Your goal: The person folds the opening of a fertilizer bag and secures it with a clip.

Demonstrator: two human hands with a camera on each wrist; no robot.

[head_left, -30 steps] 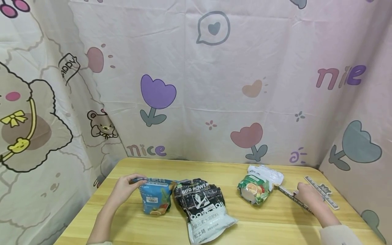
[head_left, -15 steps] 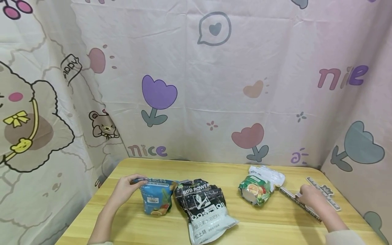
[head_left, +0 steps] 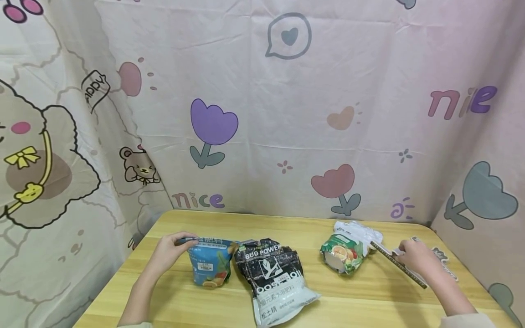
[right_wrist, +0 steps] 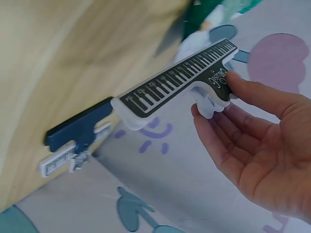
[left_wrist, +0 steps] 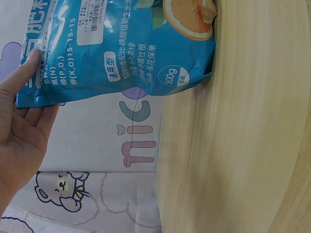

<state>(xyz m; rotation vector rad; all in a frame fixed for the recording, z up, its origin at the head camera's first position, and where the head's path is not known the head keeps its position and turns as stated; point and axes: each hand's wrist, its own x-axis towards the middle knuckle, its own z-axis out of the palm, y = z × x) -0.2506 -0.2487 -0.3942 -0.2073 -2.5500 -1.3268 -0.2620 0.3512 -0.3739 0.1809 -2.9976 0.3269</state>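
Note:
My left hand (head_left: 166, 255) pinches the top left corner of a blue fertilizer bag (head_left: 210, 264), which stands upright on the table. In the left wrist view thumb and fingers grip the bag's (left_wrist: 131, 53) folded top edge. At the right, my right hand (head_left: 416, 257) holds a long bag clip (head_left: 399, 266) with a piano-key print. The right wrist view has the clip (right_wrist: 180, 77) raised off the table, its handles between thumb and fingers. Behind that hand lies another clip (head_left: 440, 255), partly hidden.
A black and silver bag (head_left: 270, 282) lies right beside the blue one. A green bag (head_left: 340, 255) with a white top lies farther right, close to the held clip's far end. A patterned curtain (head_left: 279, 114) hangs behind the wooden table (head_left: 135, 269).
My right hand has lifted the bag clip a little off the table and turned it slightly. The left hand and the blue bag stay in place.

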